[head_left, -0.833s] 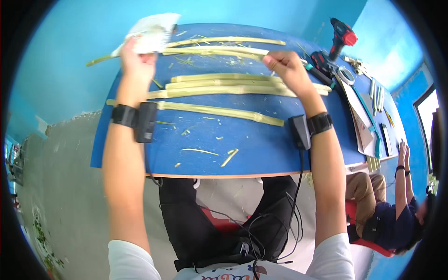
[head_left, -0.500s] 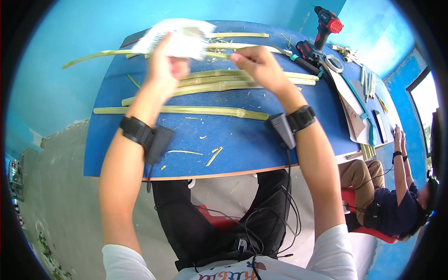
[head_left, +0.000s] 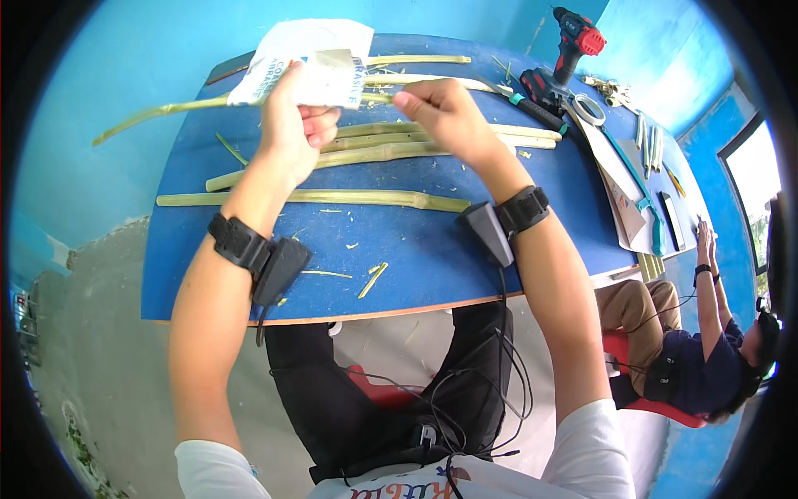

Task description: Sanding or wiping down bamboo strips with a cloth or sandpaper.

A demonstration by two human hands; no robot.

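My left hand [head_left: 293, 125] is closed on a white-backed sheet of sandpaper [head_left: 270, 75] with blue print, which is folded over a thin bamboo stick [head_left: 166, 108]. The stick's curved end sticks out to the left, past the table edge. My right hand [head_left: 449, 116] pinches the same stick at its other end, to the right of the sheet. The stretch of stick under the sandpaper is hidden. Nearer to me, split bamboo pieces [head_left: 382, 153] lie beneath my hands, and a single bamboo length [head_left: 316, 197] lies in front of them.
A blue table [head_left: 416, 258] carries bamboo shavings. Toward its right stand a cordless drill [head_left: 573, 50] and a tape roll [head_left: 588, 109]. A black-handled tool [head_left: 536, 115] and a teal-framed saw [head_left: 636, 179] lie there. Another person [head_left: 690, 358] sits at the right.
The sandpaper has shifted slightly up and left and is no longer blurred. The stick's free end sits a little lower and further left. Both hands keep their hold.
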